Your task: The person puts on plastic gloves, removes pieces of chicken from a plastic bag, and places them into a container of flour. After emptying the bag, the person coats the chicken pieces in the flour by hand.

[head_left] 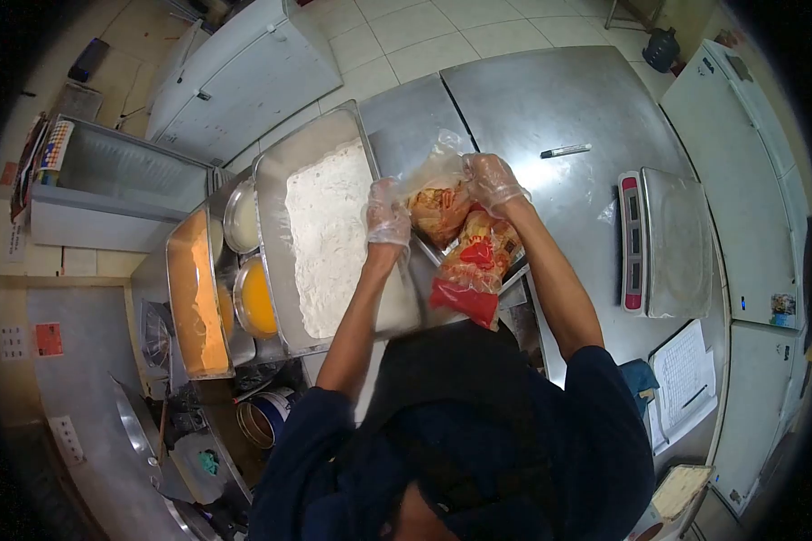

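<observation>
My left hand (388,214), in a clear plastic glove, is closed on the left edge of a clear plastic bag (438,212) of orange-red food pieces. My right hand (493,182), gloved the same way, grips the bag's upper right side with curled fingers. The bag's loose top stands up between my hands. Just below it lies a printed red-and-clear food packet (476,261), partly over a metal tray. To the left of my left hand is a large metal tray (273,194) of white flour (329,239).
On the steel table (532,99) are a marker (566,151), a digital scale (668,243) and a paper pad (683,379). Left of the flour stand a bowl of yellow liquid (258,298) and a tray with an orange coating (198,298). White freezers line the sides.
</observation>
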`<state>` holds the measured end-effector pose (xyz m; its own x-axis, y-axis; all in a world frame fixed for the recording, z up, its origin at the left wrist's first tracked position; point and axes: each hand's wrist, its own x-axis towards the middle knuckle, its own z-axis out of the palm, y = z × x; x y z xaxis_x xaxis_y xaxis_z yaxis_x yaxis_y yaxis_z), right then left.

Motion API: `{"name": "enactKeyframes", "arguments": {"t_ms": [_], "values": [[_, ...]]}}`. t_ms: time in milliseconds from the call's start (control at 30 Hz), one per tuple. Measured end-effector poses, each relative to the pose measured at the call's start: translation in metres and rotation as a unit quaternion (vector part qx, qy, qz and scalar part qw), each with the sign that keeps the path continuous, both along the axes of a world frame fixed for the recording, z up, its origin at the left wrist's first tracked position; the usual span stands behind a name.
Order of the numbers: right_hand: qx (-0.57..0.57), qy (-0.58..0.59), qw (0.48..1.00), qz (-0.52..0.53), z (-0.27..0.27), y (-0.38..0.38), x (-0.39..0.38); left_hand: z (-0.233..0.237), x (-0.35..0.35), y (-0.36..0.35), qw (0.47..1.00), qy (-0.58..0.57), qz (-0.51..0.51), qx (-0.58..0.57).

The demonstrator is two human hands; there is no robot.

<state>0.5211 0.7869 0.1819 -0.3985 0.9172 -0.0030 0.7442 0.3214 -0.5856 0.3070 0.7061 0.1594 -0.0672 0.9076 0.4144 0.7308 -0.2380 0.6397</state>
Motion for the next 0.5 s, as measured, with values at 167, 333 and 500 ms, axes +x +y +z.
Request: {"name": "enactKeyframes", "arguments": {"t_ms": [167, 333, 500], "values": [[0.041, 0.071, 0.994, 0.068, 0.006, -0.026, -0.022, -0.008, 0.004, 0.009, 0.977, -0.103, 0.104, -0.156], [0.086, -0.070, 0.988, 0.109, -0.022, -0.022, -0.041, -0.006, 0.018, 0.000, 0.974, -0.150, 0.079, -0.151], [-0.025, -0.066, 0.997, 0.000, -0.025, -0.052, -0.043, -0.028, 0.030, 0.002, 0.971, -0.201, 0.090, -0.088]]}}
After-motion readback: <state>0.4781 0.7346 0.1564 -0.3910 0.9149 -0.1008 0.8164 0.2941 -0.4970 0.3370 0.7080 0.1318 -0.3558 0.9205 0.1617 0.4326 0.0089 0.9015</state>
